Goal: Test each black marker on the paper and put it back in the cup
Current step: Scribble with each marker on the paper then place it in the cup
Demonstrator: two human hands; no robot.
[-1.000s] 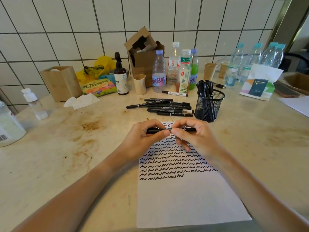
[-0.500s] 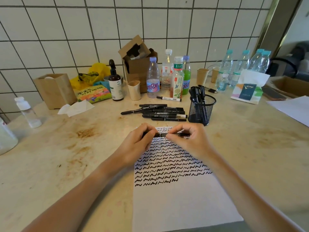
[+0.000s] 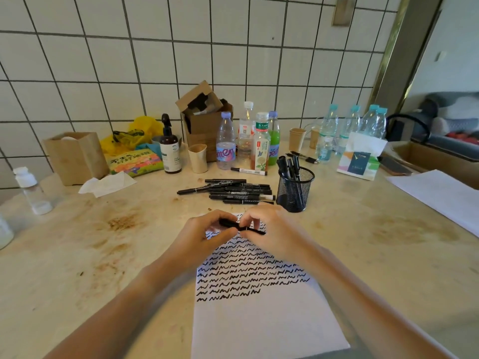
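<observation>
Both hands hold one black marker [image 3: 233, 225] level above the top of the white paper [image 3: 264, 325], which carries several rows of black squiggles. My left hand [image 3: 207, 234] grips the marker's left end. My right hand [image 3: 272, 229] pinches its right part near the middle. Whether the cap is on or off is hidden by the fingers. A black mesh cup [image 3: 295, 190] with several markers standing in it sits just beyond my right hand. A pile of black markers [image 3: 238, 191] lies on the table left of the cup.
Along the tiled wall stand several bottles [image 3: 261, 141], a cardboard box [image 3: 204, 120], paper cups [image 3: 198, 158], a brown pump bottle [image 3: 169, 149] and a tissue pack [image 3: 359, 159]. A white-barrelled marker [image 3: 248, 171] lies behind the pile. More paper [image 3: 440, 193] lies at the right.
The camera has tilted up, so the table and hands sit lower in view. Both hands still hold the same marker over the paper's top, with my left hand's grip shifted slightly.
</observation>
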